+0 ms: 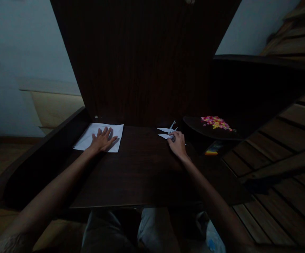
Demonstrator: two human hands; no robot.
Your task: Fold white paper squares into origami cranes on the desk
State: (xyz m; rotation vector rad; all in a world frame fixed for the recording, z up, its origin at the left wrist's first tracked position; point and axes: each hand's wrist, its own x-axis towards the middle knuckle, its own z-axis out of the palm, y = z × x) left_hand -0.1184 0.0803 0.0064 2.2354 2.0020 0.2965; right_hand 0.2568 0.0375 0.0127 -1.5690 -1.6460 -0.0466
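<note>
My left hand (101,140) lies flat with fingers spread on a sheet of white paper (115,130) at the left end of the dark desk. On the right part of the desktop, my right hand (178,143) has its fingers closed around a white folded paper crane (164,136). Its pointed parts stick out to the left and upward, and a second pointed piece of white paper (163,130) shows just behind. The fingers hide much of the folded paper, so I cannot tell whether it is one crane or two.
The dark wooden desk (136,175) has a raised side (36,160) at left and a tall back panel (144,63). A corner shelf (194,125) at right holds many small colourful pieces (218,123). Beneath it sits a yellow-and-blue packet (212,149). Wooden slats (281,203) lie further right.
</note>
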